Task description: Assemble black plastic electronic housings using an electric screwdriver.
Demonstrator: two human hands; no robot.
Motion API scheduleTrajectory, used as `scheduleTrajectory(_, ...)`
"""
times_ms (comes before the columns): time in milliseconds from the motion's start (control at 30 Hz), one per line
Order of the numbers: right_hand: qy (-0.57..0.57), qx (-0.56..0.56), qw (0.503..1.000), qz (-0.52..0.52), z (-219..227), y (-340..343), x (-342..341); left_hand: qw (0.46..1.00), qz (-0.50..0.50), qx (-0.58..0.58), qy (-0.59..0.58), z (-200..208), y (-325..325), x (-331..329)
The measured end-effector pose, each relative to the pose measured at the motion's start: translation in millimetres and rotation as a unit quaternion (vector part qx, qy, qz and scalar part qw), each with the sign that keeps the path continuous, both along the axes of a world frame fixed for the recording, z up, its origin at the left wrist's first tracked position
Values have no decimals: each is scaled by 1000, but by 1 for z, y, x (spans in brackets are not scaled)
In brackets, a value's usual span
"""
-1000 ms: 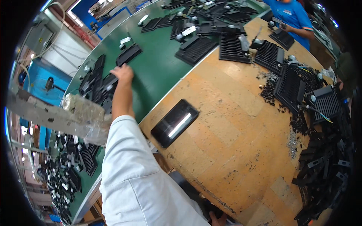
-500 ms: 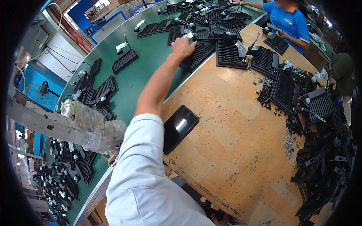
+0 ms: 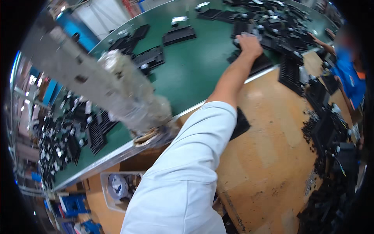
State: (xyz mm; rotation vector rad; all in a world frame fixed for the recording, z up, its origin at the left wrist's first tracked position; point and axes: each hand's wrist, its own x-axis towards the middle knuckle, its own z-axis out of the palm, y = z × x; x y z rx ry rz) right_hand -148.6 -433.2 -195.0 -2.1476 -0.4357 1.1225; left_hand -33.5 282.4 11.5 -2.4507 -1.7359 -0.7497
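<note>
My left hand (image 3: 250, 46) reaches far out over the green table, the arm in a pale sleeve. Its fingers look curled beside a pale label at the far end of a black finned floodlight housing (image 3: 261, 65). That housing lies at the metal edge between the green surface and the wooden table. Blur and the hand itself hide what the fingers close on. Partly behind my forearm, a black phone (image 3: 240, 124) rests on the wood. My right hand is out of view.
More floodlight housings (image 3: 291, 74) crowd the far right. Small black screws (image 3: 310, 130) and dark brackets (image 3: 325, 210) cover the wood's right side. A plastic-wrapped post (image 3: 134, 97) stands left of my arm, above a white bin (image 3: 104, 191). A co-worker in blue (image 3: 348, 78) stands at right.
The view has swung left, so the table and its contents appear further right. My left hand stays at the same floodlight housing. My sleeve now hides more of the phone.
</note>
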Motion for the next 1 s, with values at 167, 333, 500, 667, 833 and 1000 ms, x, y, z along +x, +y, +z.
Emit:
scheduleTrajectory(167,27,19,997,72,-10,4,0,995,-36,-16,-89,0,-24,-15)
scheduleTrajectory(333,49,57,987,145,-17,7,-5,965,-45,5,-260,19,-29,-36)
scheduleTrajectory(500,56,101,972,203,-20,9,-15,899,-47,91,-426,68,-62,-56)
scheduleTrajectory(667,37,114,979,164,-9,-23,-25,807,-232,110,-531,120,-134,-48)
scheduleTrajectory(833,121,60,990,-45,86,-70,-65,793,-441,-62,-417,156,-188,-49)
scheduleTrajectory(1000,38,120,984,-130,94,-78,-87,726,-602,-164,-289,177,-304,-108)
